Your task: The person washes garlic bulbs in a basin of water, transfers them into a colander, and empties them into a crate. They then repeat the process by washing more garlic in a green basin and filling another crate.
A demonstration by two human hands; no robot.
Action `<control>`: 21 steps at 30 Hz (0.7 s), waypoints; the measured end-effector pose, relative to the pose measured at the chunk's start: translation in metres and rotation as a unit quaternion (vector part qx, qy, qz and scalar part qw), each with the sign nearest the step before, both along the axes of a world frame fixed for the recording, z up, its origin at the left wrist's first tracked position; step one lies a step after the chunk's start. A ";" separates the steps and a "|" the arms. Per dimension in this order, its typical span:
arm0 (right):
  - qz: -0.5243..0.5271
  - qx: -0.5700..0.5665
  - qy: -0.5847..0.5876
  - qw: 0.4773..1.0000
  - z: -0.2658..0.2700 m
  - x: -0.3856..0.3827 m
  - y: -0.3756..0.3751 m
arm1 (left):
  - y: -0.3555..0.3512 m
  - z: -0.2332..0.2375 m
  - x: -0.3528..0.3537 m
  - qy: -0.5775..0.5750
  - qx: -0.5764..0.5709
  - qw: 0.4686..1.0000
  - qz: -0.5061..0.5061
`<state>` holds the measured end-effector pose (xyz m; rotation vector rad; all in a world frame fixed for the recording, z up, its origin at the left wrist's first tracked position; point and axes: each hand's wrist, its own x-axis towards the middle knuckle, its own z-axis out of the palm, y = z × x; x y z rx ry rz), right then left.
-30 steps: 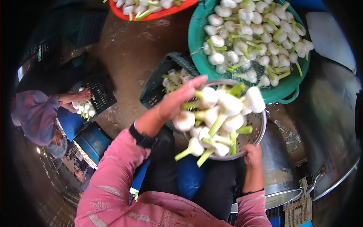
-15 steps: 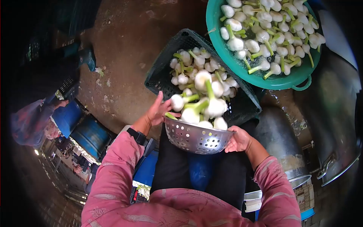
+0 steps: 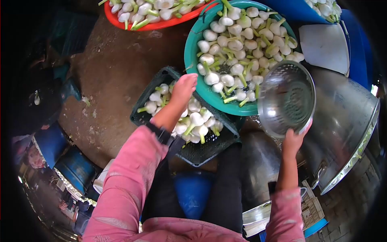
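My right hand (image 3: 293, 139) grips the lower rim of a metal colander (image 3: 287, 97). The colander is tilted with its bare inside showing, against the right side of a green tub (image 3: 193, 82) of garlic bulbs in water. My left hand (image 3: 184, 88) is closed, fingers curled together with nothing showing in them. It overlaps the tub's near left rim, above a dark green crate (image 3: 197, 157). Garlic bulbs (image 3: 196, 119) with cut green stems lie in the crate, partly hidden by my left forearm.
A red basin (image 3: 151, 25) of garlic stands at the back. To the right are a white board (image 3: 324, 46) and large metal pots (image 3: 340, 121). Blue drums (image 3: 76, 165) stand at left near another person's boot (image 3: 70, 90).
The garlic in the colander has been tipped into the crate. My right hand has carried the colander to the tub; my left hand has let go of it. The view has shifted right.
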<state>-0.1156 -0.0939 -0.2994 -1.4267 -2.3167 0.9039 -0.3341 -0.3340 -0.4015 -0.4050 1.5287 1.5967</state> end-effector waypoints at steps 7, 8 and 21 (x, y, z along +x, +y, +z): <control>0.026 0.157 -0.183 0.970 -0.100 -0.045 0.061 | 0.073 -0.172 -0.039 0.012 -0.269 0.963 0.018; 0.020 0.132 -0.178 0.975 -0.105 -0.039 0.065 | 0.081 -0.177 -0.039 0.009 -0.294 0.955 0.022; -0.039 -0.096 -0.054 0.993 -0.174 0.002 0.073 | 0.143 -0.194 0.002 -0.320 0.256 0.912 -0.010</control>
